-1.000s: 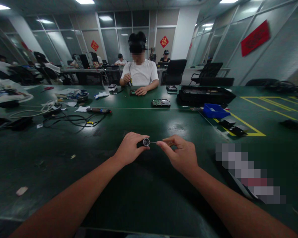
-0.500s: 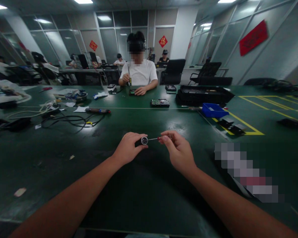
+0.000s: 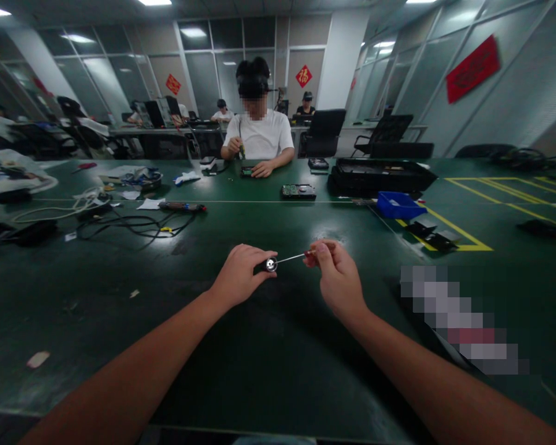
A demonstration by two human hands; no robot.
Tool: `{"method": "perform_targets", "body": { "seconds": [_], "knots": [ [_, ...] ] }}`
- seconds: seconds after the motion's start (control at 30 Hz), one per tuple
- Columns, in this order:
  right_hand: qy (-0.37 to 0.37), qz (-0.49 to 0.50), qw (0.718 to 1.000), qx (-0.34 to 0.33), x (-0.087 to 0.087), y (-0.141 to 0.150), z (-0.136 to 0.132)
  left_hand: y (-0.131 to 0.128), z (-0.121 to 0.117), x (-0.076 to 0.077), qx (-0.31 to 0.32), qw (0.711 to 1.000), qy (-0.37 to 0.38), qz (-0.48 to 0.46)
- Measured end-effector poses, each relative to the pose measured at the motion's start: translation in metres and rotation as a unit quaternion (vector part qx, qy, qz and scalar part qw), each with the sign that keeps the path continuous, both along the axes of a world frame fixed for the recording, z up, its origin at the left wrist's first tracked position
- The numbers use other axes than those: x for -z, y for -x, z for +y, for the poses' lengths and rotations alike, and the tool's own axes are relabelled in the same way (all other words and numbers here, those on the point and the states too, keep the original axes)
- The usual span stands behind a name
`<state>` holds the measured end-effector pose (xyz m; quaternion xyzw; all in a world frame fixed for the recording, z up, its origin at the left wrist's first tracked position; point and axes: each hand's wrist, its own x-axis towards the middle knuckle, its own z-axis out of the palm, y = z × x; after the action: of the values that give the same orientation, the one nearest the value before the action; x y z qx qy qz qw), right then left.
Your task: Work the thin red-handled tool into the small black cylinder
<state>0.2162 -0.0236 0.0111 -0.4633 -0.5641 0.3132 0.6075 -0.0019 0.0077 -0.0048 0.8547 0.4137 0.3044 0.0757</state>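
My left hand [image 3: 241, 271] is closed around a small dark cylinder, a flashlight [image 3: 271, 264] by its look, with its round silver-rimmed end turned towards me. In my right hand [image 3: 340, 272] a screwdriver [image 3: 291, 258] is pinched; its thin metal shaft points left and a bit of red shows at the handle, which the fingers mostly cover. The shaft's tip reaches the rim of the flashlight's end; whether it is inside or just touching I cannot tell. Both hands are above the green table [image 3: 241, 383].
Across the table a person [image 3: 259, 133] in white works on a circuit board. A hard drive [image 3: 298, 191], a black case [image 3: 382, 176] and a blue bin [image 3: 401, 205] stand farther back. Cables [image 3: 120, 225] and a pen-shaped electric tool [image 3: 183, 207] lie left. A blurred-out flat item [image 3: 458, 321] is at right.
My right hand has shifted slightly up and away from the flashlight, so more of the screwdriver's shaft shows, now slanting upward to the right. My left hand still holds the flashlight in about the same spot.
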Motion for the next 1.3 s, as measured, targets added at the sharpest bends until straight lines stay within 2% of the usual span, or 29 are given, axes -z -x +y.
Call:
{"method": "perform_targets", "body": {
  "seconds": [0.13,0.33,0.57,0.8,1.07,1.3],
  "knots": [
    [-0.040,-0.076,0.996,-0.005,-0.004,0.002,-0.009,0.000,-0.001,-0.001,0.007,1.000,0.000,0.002],
    [-0.062,-0.186,0.981,-0.003,-0.005,0.002,-0.014,-0.002,-0.003,-0.004,0.011,1.000,-0.002,0.014],
    [-0.075,-0.290,0.954,-0.013,-0.013,0.001,-0.015,-0.001,0.001,0.003,0.010,0.999,0.010,0.045],
    [-0.078,-0.285,0.955,0.013,-0.013,-0.002,-0.014,0.000,0.004,0.008,0.012,0.999,0.019,0.046],
    [-0.066,-0.276,0.958,-0.027,-0.011,0.001,-0.015,-0.001,0.001,0.005,0.017,0.999,0.008,0.050],
    [-0.062,-0.304,0.950,-0.019,-0.012,0.001,-0.013,-0.001,0.002,0.007,0.007,0.997,0.022,0.071]
  ]
}}
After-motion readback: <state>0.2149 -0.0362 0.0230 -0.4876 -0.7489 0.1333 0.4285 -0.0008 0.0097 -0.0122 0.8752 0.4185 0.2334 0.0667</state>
